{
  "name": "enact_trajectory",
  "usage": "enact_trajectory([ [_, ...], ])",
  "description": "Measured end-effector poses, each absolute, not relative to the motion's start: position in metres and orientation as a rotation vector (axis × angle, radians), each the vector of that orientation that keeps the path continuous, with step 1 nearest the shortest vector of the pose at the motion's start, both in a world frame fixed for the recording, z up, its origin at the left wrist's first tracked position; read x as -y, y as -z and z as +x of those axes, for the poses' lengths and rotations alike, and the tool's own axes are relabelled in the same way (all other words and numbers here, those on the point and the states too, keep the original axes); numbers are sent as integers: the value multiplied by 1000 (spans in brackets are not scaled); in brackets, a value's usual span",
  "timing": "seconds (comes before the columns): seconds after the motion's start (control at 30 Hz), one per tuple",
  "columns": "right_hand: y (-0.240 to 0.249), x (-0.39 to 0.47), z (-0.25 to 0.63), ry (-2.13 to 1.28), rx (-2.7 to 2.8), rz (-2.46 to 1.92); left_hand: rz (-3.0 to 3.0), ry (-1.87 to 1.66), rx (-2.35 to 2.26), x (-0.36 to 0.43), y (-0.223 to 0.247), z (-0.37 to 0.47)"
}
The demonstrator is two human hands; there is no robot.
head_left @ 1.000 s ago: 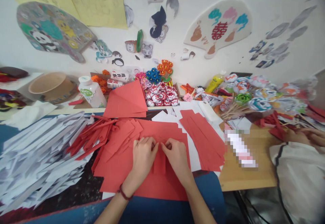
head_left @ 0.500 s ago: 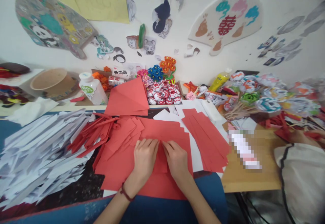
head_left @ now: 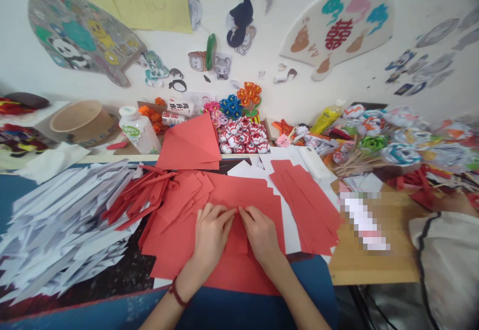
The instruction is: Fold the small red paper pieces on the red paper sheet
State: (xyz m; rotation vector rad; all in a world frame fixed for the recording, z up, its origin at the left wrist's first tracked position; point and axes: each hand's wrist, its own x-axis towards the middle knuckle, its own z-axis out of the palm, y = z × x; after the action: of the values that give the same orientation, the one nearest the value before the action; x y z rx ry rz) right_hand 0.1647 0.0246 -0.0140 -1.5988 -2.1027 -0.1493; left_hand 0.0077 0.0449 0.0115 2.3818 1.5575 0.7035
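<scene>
A small piece of red paper (head_left: 237,237) lies over larger red sheets (head_left: 239,277), its top edge between my two hands. My left hand (head_left: 215,227) pinches the top edge of that piece from the left. Close beside it, my right hand (head_left: 260,230) pinches the same edge from the right, fingertips almost touching the left ones. Small red sheets (head_left: 183,197) are fanned out left of my hands, next to folded red strips (head_left: 140,197). Red rectangles (head_left: 305,207) lie on white paper to the right.
Folded white strips (head_left: 67,225) are heaped at the left. Behind the sheets stand a white bottle (head_left: 140,133) and red-and-white paper flowers (head_left: 244,138). Paper flowers on sticks (head_left: 400,154) lie at the right, near another person's pale sleeve (head_left: 449,265).
The view has shifted slightly. My left hand has turned a little and its wrist has moved slightly left; both hands remain at the top edge of the small red piece.
</scene>
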Motion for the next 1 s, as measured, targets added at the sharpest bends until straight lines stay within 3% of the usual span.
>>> enact_trajectory([
  [0.57, 5, -26, 171, -155, 2094, -1535, 2932, -316, -1347, -53, -17, 0],
  [1.0, 11, -11, 170, 333, 2338, -1695, 3071, -60, -1326, -45, -22, -1],
])
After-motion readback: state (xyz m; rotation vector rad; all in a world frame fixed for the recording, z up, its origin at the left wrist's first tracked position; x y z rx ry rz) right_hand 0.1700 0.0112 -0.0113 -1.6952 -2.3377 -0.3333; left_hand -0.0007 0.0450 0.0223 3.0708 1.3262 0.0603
